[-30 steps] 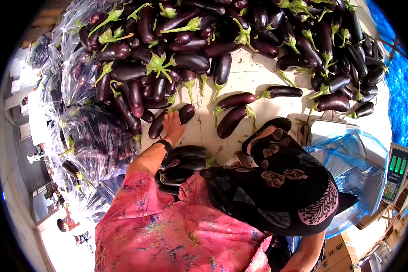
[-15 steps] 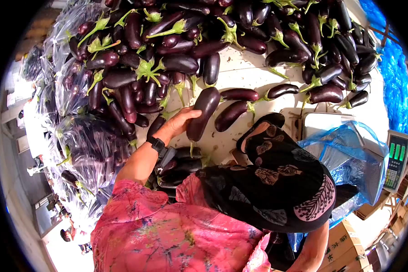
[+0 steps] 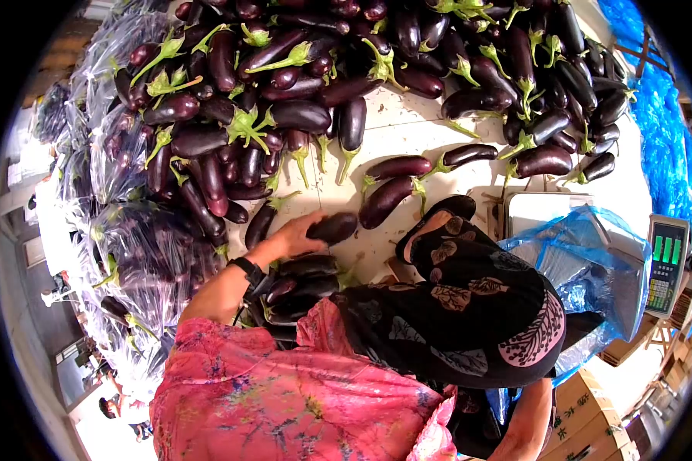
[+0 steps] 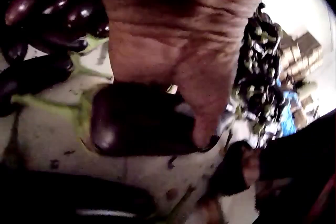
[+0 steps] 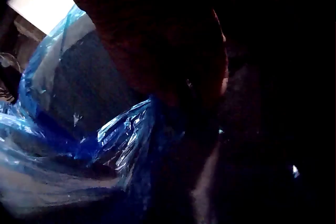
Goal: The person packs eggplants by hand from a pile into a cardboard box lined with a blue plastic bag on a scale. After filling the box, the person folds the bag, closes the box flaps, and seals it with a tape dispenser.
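Observation:
An eggplant [image 3: 334,228] [image 4: 142,124] lies crosswise in the grip of the left hand [image 3: 294,237] [image 4: 176,40], whose thumb bends over its side in the left wrist view. Just below that hand, in the head view, several eggplants [image 3: 307,286] are stacked beside the person's leg. Another eggplant [image 3: 261,224] rests on the floor to its left. The right hand [image 5: 168,50] is a dark shape beside a gathered part of the blue plastic bag [image 5: 126,134] [image 3: 592,261]; its fingers are too dark to read. In the head view it is hidden behind the leg.
A large heap of eggplants [image 3: 300,115] spreads across the tiled floor [image 3: 400,111]. Clear bags of eggplants [image 3: 154,246] line the left side. At the right are a scale display [image 3: 665,265], blue sheeting [image 3: 661,138] and cardboard boxes [image 3: 588,415].
The left hand picked up an eggplant from the floor, held it raised and nearly upright, and now has it lower and turned crosswise. The head view has shifted slightly; the right forearm remains beside the leg.

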Action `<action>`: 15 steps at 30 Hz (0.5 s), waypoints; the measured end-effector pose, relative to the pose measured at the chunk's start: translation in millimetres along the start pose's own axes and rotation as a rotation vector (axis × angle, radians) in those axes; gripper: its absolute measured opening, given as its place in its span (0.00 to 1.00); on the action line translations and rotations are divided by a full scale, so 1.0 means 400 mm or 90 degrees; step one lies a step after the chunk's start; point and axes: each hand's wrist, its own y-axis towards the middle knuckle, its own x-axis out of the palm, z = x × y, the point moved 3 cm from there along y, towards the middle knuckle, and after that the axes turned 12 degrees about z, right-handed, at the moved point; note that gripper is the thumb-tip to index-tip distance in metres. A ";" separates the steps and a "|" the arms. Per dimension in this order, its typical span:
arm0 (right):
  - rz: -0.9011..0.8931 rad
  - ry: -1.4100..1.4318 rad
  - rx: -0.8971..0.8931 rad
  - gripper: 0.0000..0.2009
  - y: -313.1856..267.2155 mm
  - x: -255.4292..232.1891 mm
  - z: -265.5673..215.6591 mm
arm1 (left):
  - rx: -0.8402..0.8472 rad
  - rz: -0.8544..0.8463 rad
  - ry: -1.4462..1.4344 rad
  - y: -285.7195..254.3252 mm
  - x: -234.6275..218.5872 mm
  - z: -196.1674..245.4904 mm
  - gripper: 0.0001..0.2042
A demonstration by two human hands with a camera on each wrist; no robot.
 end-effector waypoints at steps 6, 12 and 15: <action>0.010 0.105 0.075 0.25 -0.044 -0.070 0.085 | 0.028 0.068 0.200 -0.039 0.099 -0.104 0.34; 0.009 0.260 0.141 0.27 -0.084 -0.142 0.208 | 0.065 0.297 0.103 0.210 0.201 0.206 0.33; -0.001 0.323 0.149 0.28 -0.098 -0.171 0.261 | -0.025 0.296 0.088 0.282 0.279 0.233 0.36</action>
